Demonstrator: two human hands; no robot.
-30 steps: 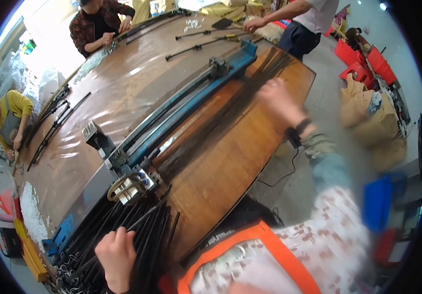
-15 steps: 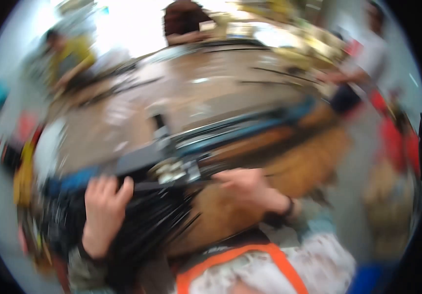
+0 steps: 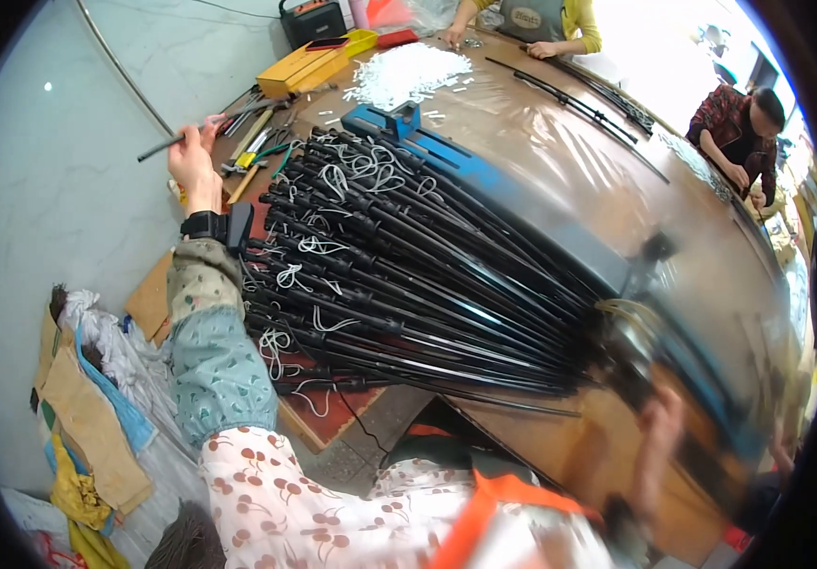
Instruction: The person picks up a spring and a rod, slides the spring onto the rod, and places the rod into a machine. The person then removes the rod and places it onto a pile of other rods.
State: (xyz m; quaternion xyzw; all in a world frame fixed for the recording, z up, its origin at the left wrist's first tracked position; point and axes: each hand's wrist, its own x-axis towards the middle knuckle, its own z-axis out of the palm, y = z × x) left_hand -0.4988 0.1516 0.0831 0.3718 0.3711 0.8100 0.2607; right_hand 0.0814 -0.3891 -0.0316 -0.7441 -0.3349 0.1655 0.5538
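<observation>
Your left hand [image 3: 194,169] holds a dark rod [image 3: 160,150] near hand tools [image 3: 256,149] on the plastic-sheeted counter [image 3: 522,142]; your right hand [image 3: 661,434] is too blurred to tell its grip. Corded black rods [image 3: 437,266] lie fanned nearer you, two co-workers [image 3: 745,128] opposite.

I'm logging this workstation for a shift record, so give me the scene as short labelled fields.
Left hand: closed around a dark rod
Right hand: blurred, near a metal fixture; grip unclear
Centre: fanned bundle of black rods, with pale cord loops at many of their ends
Beside bundle: blue metal part
Far side: heap of small white pieces, yellow box
Near left hand: assorted hand tools
Others: person in yellow sleeves; person in dark patterned top
</observation>
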